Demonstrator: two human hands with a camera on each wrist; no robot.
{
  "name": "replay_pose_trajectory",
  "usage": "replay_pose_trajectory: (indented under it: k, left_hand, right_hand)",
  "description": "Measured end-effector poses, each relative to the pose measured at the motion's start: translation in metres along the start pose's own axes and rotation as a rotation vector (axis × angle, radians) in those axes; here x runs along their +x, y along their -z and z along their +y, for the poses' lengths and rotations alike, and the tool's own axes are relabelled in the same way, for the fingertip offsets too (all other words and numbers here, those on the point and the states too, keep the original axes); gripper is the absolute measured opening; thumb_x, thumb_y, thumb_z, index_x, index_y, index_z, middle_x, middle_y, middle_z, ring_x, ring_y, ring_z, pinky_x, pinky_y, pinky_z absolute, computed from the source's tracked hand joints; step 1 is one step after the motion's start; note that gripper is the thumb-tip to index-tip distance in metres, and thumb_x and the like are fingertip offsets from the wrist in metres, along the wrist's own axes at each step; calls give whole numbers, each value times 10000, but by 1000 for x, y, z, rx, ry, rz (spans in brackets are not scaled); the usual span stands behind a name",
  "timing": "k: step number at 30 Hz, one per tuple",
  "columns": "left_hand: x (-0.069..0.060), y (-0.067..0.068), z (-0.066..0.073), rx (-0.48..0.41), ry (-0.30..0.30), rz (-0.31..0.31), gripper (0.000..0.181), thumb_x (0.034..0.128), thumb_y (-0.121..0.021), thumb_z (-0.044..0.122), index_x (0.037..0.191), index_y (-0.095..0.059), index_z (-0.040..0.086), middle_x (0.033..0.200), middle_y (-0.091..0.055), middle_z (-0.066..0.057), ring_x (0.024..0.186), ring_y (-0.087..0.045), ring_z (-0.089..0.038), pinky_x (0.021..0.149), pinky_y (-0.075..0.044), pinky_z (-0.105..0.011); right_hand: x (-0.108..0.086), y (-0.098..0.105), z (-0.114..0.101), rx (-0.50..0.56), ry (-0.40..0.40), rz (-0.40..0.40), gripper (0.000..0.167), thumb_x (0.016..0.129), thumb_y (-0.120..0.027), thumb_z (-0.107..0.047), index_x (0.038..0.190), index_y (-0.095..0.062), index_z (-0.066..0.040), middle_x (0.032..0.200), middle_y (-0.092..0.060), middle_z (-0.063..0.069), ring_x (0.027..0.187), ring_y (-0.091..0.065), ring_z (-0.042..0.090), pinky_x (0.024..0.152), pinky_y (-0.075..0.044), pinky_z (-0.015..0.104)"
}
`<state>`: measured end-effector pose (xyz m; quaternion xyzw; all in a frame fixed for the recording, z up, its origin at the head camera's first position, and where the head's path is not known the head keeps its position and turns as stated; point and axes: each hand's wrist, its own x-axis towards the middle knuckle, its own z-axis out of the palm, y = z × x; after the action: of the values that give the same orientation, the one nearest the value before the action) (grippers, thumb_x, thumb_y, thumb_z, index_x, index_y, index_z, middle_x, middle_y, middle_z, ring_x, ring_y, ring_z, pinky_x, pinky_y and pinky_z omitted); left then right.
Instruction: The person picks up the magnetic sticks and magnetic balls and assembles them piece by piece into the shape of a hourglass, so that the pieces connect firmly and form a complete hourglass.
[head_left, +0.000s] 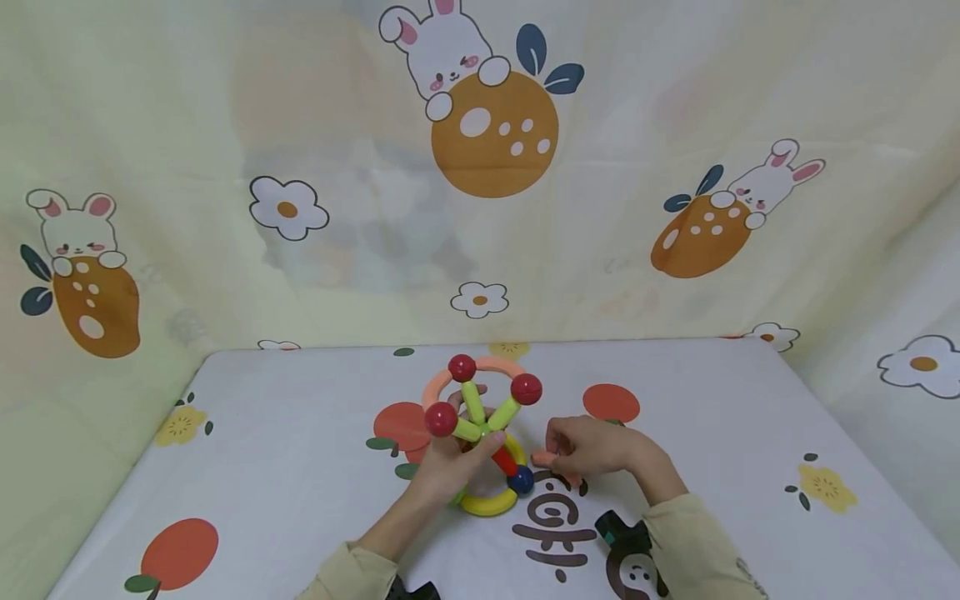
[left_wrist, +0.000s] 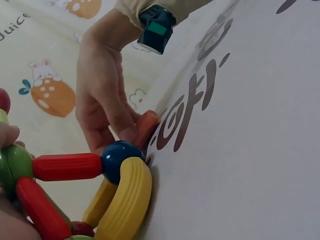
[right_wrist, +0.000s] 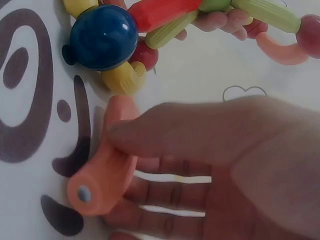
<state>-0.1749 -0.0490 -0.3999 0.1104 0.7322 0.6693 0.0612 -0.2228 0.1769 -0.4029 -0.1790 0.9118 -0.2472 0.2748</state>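
Note:
My left hand (head_left: pixel 444 477) grips a toy of magnetic sticks and balls near its green middle ball (left_wrist: pixel 14 167), thumb in front and fingers partly hidden behind. Light green sticks run from there to red balls (head_left: pixel 527 388), with curved orange sticks (head_left: pixel 498 365) at the top. A red stick (left_wrist: pixel 67 166) joins a blue ball (right_wrist: pixel 103 37), which has curved yellow sticks (left_wrist: pixel 126 200) beside it, low by the tabletop. To the right, my right hand (head_left: pixel 596 446) pinches a loose curved orange stick (right_wrist: pixel 100 177) between thumb and fingers, at the tabletop. A metal dot shows at its end.
A white cloth with printed fruit and brown lettering covers the table (head_left: pixel 285 467). Behind it hangs a pale curtain (head_left: pixel 360 275) with rabbit prints. A dark wrist camera (head_left: pixel 626 533) sits by my right sleeve; part of another (head_left: pixel 414 590) shows by the left.

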Motion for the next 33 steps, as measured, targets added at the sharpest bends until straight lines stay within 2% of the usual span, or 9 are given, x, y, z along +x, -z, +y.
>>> replay_pose_trajectory:
  k: [5,7,12,15,18,21,27,33]
  left_hand:
    - [-2,-1,3,31,-13,-9,645,887,-649,151,1425,-300,223,1202,-610,-79,1128,-597,-230,991,-462,-439]
    - [-1,0,3,32,-5,-20,657,890,-648,163,1433,-286,243,1207,-617,-59,1135,-598,-219,1003,-450,-450]
    - [1,3,1,2,24,-34,660,889,-652,186,1435,-291,268,1199,-616,-51,1132,-595,-211,973,-475,-439]
    - [2,6,-1,-38,31,-48,647,892,-650,196,1431,-299,274,1227,-613,-63,1137,-600,-213,962,-486,-412]
    - [4,7,-2,-73,25,-69,637,894,-647,202,1425,-301,272,1241,-615,-79,1133,-611,-215,978,-477,-403]
    - [5,8,-3,-70,13,-76,633,892,-651,203,1421,-308,263,1231,-618,-92,1130,-612,-218,986,-472,-407]
    - [4,7,-2,-34,11,-60,641,884,-662,223,1423,-318,269,1265,-612,-71,1165,-586,-236,951,-495,-418]
    - [3,7,-1,-86,30,-61,617,883,-662,204,1406,-342,271,1247,-615,-85,1169,-582,-223,974,-477,-425]
  right_hand:
    - [-2,7,4,8,140,40,42,889,-603,-157,893,-568,-134,748,-594,-12,690,-549,150,595,-448,269]
    - [-2,9,5,7,169,59,28,883,-591,-120,904,-576,-133,801,-581,-21,737,-533,146,619,-460,270]
    - [-5,6,1,0,73,-26,158,843,-691,-248,934,-572,-198,749,-612,-11,718,-559,157,632,-445,302]
    - [-5,1,-4,-7,29,-65,177,826,-714,-241,919,-574,-188,675,-631,7,660,-580,172,622,-430,309]
    - [-4,-2,-6,-20,21,-44,138,828,-701,-178,882,-575,-169,659,-619,13,620,-588,174,607,-433,300]
    - [-5,1,-6,-15,34,-18,135,826,-700,-172,869,-572,-167,700,-605,5,614,-593,168,594,-451,294]
    - [-10,12,1,24,149,70,202,835,-711,-267,928,-559,-172,781,-604,-21,746,-569,162,633,-477,283]
    - [-12,19,6,55,233,172,223,844,-704,-238,1019,-567,-211,893,-594,-47,832,-554,154,694,-497,268]
